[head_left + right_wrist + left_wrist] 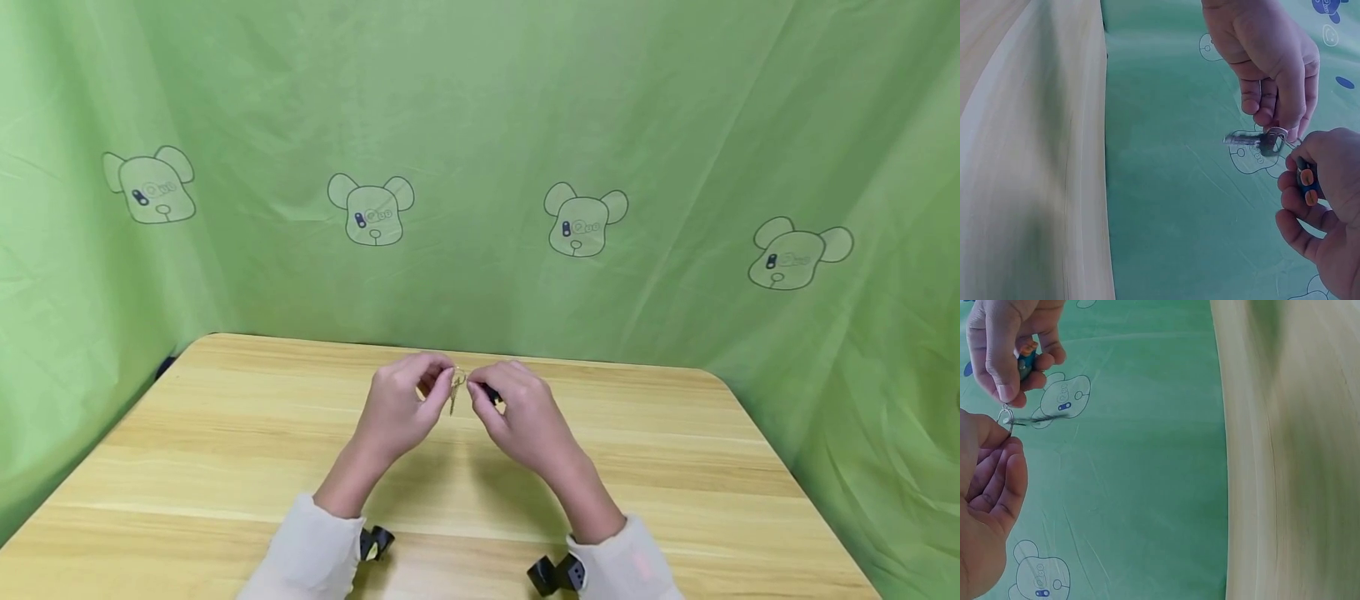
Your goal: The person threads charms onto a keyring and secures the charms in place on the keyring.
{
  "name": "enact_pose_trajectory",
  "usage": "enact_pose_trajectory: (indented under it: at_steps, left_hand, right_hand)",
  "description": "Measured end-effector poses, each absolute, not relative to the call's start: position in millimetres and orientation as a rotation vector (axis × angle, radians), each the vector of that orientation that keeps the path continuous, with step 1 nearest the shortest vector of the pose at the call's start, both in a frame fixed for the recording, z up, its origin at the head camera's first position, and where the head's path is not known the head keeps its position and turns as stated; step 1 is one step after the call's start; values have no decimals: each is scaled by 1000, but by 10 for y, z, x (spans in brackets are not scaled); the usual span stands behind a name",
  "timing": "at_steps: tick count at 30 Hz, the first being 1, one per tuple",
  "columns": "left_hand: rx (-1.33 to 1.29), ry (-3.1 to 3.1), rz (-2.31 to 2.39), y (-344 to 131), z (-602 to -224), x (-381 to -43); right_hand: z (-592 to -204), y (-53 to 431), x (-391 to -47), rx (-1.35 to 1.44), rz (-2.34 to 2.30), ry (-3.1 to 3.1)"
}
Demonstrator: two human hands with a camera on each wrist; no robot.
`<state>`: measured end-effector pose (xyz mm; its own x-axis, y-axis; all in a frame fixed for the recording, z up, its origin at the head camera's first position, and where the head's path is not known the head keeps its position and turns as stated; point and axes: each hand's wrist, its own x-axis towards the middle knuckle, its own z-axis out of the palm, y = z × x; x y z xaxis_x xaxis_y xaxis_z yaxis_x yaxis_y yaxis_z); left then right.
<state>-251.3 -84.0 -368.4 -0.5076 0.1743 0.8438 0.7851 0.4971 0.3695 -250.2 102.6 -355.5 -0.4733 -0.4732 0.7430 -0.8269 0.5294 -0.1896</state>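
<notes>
Above the wooden table, my left hand pinches a thin metal key ring between thumb and fingertips. A metal key hangs from the ring, its blade pointing down toward the tabletop. Close beside it, my right hand holds a small keychain figure, dark blue with orange parts, pinched at its linked end. Between the fingertips of both hands runs a short link joining figure and ring. Right-hand fingers cover much of the figure.
The light wood table spreads beneath both hands, with its far edge just beyond them. A green curtain printed with bear heads surrounds the back and sides. Small black wrist cameras sit at both sleeve cuffs.
</notes>
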Motion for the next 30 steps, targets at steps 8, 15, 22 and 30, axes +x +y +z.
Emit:
enact_pose_trajectory:
  at_steps: [8,15,22,30]
  left_hand:
    - [-766,-2053,-1071,-851,-3655,-2495]
    - [-733,-2161,-1104,-912,-3693,-2520]
    - [-735,-2315,-1056,-956,-3771,-2554]
    - [-745,-2536,-1003,-1004,-3882,-2582]
  right_hand:
    - [-3559,1064,-2490,1041,709,-2241]
    - [-3564,1083,-2516,1066,682,-2332]
    - [-3612,1072,-2540,1086,624,-2415]
    - [-3774,1078,-2628,1198,559,-2585]
